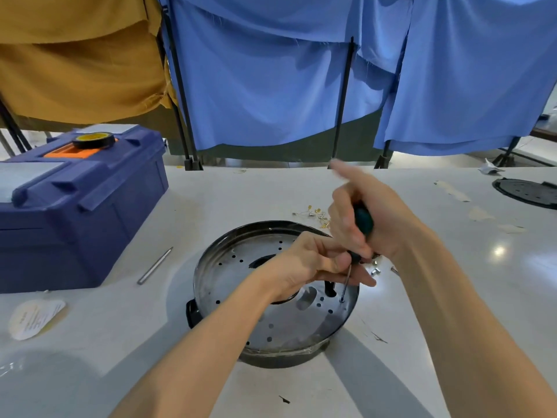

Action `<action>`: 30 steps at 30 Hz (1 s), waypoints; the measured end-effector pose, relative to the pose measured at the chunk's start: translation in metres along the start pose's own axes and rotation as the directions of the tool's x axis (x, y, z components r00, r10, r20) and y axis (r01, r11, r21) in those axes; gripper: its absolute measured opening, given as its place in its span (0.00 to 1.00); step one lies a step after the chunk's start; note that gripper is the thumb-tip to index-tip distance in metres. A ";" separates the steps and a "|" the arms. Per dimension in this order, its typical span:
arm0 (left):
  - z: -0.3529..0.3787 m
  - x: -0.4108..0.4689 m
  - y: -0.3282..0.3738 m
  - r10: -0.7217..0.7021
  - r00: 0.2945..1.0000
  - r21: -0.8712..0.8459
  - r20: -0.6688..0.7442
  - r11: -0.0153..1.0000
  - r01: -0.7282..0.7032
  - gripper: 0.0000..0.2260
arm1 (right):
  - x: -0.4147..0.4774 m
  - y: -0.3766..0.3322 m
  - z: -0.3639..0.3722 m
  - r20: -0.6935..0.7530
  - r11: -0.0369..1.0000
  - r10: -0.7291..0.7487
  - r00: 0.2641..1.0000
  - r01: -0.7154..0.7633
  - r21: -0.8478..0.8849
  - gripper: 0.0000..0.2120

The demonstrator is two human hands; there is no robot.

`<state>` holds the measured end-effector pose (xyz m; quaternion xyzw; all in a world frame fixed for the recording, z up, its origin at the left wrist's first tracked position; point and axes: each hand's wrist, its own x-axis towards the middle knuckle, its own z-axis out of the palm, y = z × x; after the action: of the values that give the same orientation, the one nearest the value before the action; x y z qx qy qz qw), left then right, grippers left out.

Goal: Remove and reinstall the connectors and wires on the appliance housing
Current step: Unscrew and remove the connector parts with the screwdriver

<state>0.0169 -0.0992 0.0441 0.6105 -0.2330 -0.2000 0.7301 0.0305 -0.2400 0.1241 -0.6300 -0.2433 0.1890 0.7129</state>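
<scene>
1. Right hand [370, 218]: fingers [343, 224] curled round the green-and-black handle of a screwdriver [363, 220]. The index finger sticks out, blurred.
2. Left hand [313, 263]: fingers [340, 263] curled, pinching the screwdriver's thin shaft just below the handle to steady it, as far as the view shows.
3. The shaft runs steeply down to a screw [342, 300] near the right rim of the perforated metal plate. Whether the tip is seated in it is too small to tell.
4. The housing [271, 312], round and dark-walled, sits on the white tabletop [211, 191] directly under both hands.
5. Loose wires [316, 214] with yellow connectors lie on the tabletop just behind the housing, apart from it. Small silver parts [375, 270], probably fasteners, lie beside its right rim.
6. Judgement: the wires look already off, so removal is largely done. I cannot tell whether this screw is going out or in. Refitting the wires remains.
7. Farther out: blue toolbox [75, 212] at left with a tape roll [94, 139] on top, a metal rod [155, 266] beside it, and a black round cover [527, 193] at far right.
</scene>
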 end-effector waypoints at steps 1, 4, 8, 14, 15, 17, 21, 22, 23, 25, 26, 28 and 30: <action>-0.001 0.000 0.000 -0.001 1.000 0.009 0.015 1.000 0.001 0.08 | 0.000 0.002 0.001 0.038 0.999 -0.024 0.999 0.022 0.039 0.31; -0.004 -0.001 0.001 0.005 1.000 0.002 -0.020 1.000 -0.005 0.12 | 0.002 0.014 0.010 -0.173 0.989 -0.139 0.975 0.147 0.036 0.31; 0.003 0.003 -0.001 0.043 0.996 0.098 -0.077 0.995 -0.036 0.11 | 0.003 0.029 0.026 -0.731 0.913 -0.405 0.549 0.284 -0.293 0.35; 0.007 0.001 0.004 -0.019 0.997 0.053 -0.081 0.998 0.023 0.08 | 0.001 0.020 0.022 -0.602 0.972 -0.230 0.765 0.215 -0.098 0.31; 0.007 0.002 0.004 -0.025 0.997 0.030 -0.078 0.999 0.027 0.09 | 0.000 0.010 0.013 -0.449 0.989 -0.142 0.882 0.140 -0.038 0.31; 0.007 0.003 0.004 -0.038 0.998 0.038 -0.045 0.998 0.040 0.09 | -0.002 -0.001 -0.002 -0.156 0.999 -0.035 0.987 0.038 0.016 0.33; -0.001 0.001 -0.001 -0.019 1.000 0.021 -0.020 1.000 0.019 0.11 | -0.002 0.006 0.001 -0.088 0.994 -0.071 0.994 0.078 0.081 0.31; -0.002 0.001 -0.001 0.000 0.999 0.008 -0.039 1.000 0.000 0.12 | 0.000 0.009 0.005 -0.210 0.989 -0.115 0.971 0.131 0.065 0.32; -0.002 0.002 0.000 0.023 0.998 0.006 -0.064 1.000 -0.023 0.12 | 0.002 0.013 0.010 -0.366 0.980 -0.172 0.914 0.196 0.029 0.32; 0.001 0.005 0.001 0.041 0.994 0.032 -0.104 0.999 -0.038 0.10 | 0.006 0.022 0.020 -0.661 0.947 -0.310 0.684 0.280 -0.155 0.34; 0.003 0.006 0.001 0.046 0.994 0.068 -0.099 0.997 -0.039 0.10 | 0.008 0.026 0.028 -0.741 0.925 -0.378 0.555 0.267 -0.271 0.35; 0.005 0.005 0.001 0.044 0.997 0.102 -0.070 0.994 -0.037 0.13 | 0.009 0.032 0.037 -0.766 0.896 -0.443 0.466 0.267 -0.356 0.34; 0.003 0.001 0.003 0.026 0.997 0.052 -0.069 0.998 -0.022 0.12 | 0.007 0.028 0.031 -0.658 0.935 -0.352 0.665 0.277 -0.220 0.33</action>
<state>0.0166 -0.1014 0.0480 0.6327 -0.2196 -0.1637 0.7244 0.0195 -0.2069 0.0999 -0.6381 -0.0755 -0.1969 0.7405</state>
